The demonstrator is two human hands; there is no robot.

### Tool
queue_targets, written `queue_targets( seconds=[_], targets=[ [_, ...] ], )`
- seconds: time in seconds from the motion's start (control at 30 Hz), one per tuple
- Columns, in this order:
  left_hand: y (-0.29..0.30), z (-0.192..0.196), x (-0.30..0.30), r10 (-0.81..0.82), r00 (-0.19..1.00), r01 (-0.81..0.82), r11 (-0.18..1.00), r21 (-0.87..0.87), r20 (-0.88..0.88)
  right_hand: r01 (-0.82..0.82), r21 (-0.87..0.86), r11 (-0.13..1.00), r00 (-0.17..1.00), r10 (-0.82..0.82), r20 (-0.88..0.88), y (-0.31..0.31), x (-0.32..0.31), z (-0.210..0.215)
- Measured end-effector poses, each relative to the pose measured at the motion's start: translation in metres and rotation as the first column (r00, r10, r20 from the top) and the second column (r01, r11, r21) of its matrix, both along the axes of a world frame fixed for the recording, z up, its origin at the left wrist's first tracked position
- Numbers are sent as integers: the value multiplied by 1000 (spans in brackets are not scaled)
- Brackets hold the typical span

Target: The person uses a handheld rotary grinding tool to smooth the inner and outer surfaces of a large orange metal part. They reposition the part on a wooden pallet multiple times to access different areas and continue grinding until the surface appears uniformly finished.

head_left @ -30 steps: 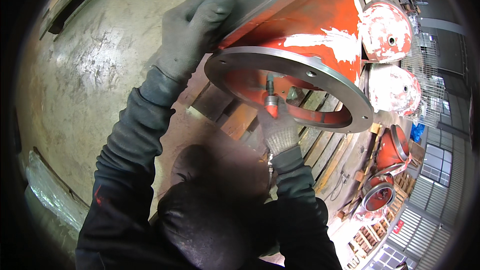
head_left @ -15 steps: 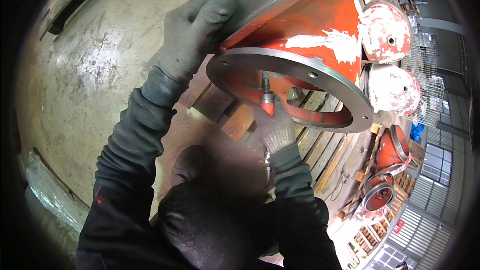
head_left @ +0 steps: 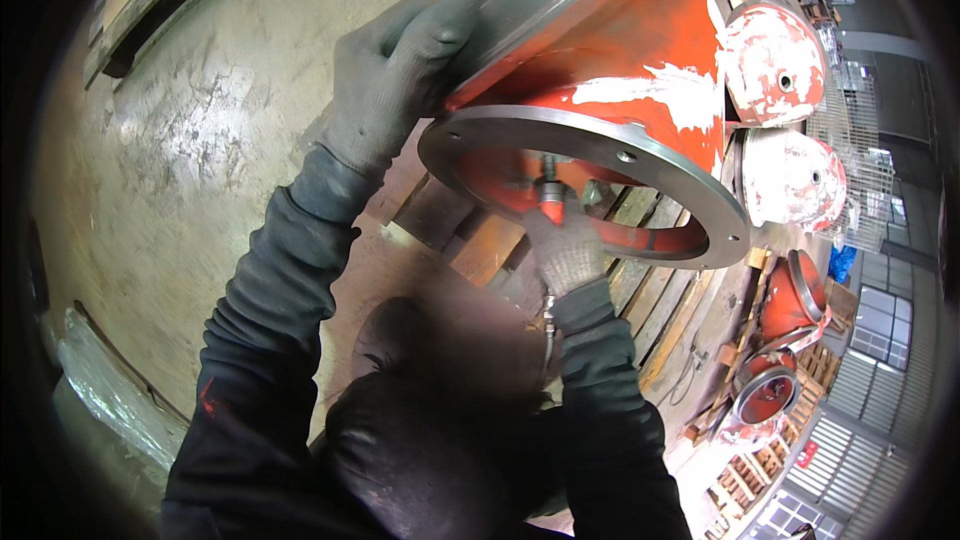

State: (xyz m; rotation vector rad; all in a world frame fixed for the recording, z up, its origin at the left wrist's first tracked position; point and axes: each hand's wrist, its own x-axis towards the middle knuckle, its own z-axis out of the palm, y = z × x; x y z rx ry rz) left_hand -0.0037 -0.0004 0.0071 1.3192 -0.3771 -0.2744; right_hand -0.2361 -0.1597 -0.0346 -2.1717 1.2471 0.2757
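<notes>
A large red metal housing (head_left: 630, 35), patched with white filler, stands before me with a bare steel ring flange (head_left: 590, 130) at its near end. My left hand (head_left: 400, 60), in a grey glove, is closed over the grey machined edge (head_left: 540, 0) on the housing's far left side. In my gloved right hand (head_left: 568, 245) is a red and silver air grinder (head_left: 551, 198), its nose pointing into the opening inside the ring. A thin air hose (head_left: 549, 330) runs from its rear toward me. What the grinder's tip touches cannot be made out.
Wooden pallet slats (head_left: 655, 310) and a block (head_left: 490, 250) lie beneath the housing. More red-and-white castings (head_left: 775, 60) stand at the right, others (head_left: 770, 390) nearer on pallets. A plastic-wrapped item (head_left: 115, 390) lies at the left, a curved dark beam (head_left: 180, 5) far left.
My right hand and the grinder have shifted slightly right and a little down in the picture. The left hand keeps its hold; the whole view has drifted slightly.
</notes>
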Motion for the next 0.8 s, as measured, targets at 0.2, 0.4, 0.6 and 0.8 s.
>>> queue_targets(
  seconds=[0.2, 0.4, 0.6, 0.8],
  targets=[
    [-3, -12, 3, 87, 979, -84, 996, -20, 186, 33, -142, 989, 991, -14, 136, 0, 2, -6],
    [5, -17, 13, 21, 971, -53, 990, 129, 238, -12, -209, 978, 941, 81, 327, 2, 3, -24],
    [0, -19, 13, 80, 980, -96, 992, 81, 181, -140, -329, 934, 914, 250, 319, -7, 3, -32],
    [-4, -14, 11, 118, 970, -133, 989, 59, 214, -113, 16, 993, 965, 106, 241, -8, 11, -16]
  ],
)
